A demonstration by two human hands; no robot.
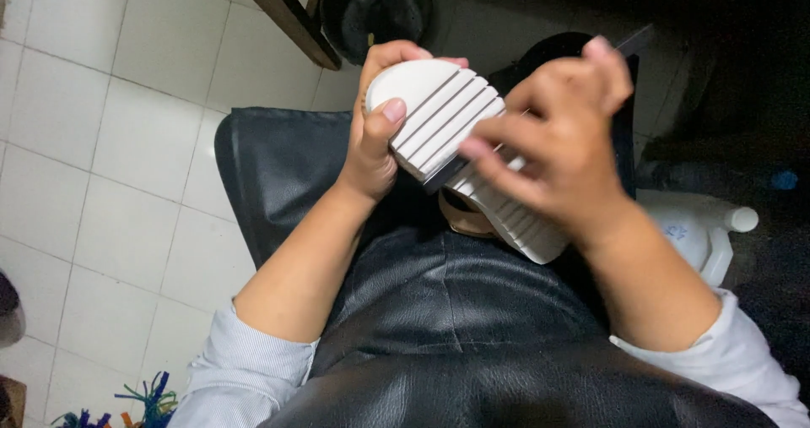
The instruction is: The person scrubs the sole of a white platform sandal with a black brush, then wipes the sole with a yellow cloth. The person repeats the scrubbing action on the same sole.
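A shoe with a white ribbed sole (439, 111) is held sole-up over my lap, its toe pointing to the upper left. My left hand (375, 132) grips the toe end, thumb pressed on the sole and fingers wrapped behind it. My right hand (561, 141) lies across the middle and heel part of the sole, fingers spread and blurred. A black apron (422, 301) covers my lap below the shoe. The shoe's upper is mostly hidden; a tan bit (462, 217) shows underneath.
White tiled floor (110, 141) lies to the left. A dark round bucket (375, 10) and a wooden table leg (283, 14) stand at the top. A white plastic jug (704, 230) sits at the right. Coloured threads (139, 403) lie at the bottom left.
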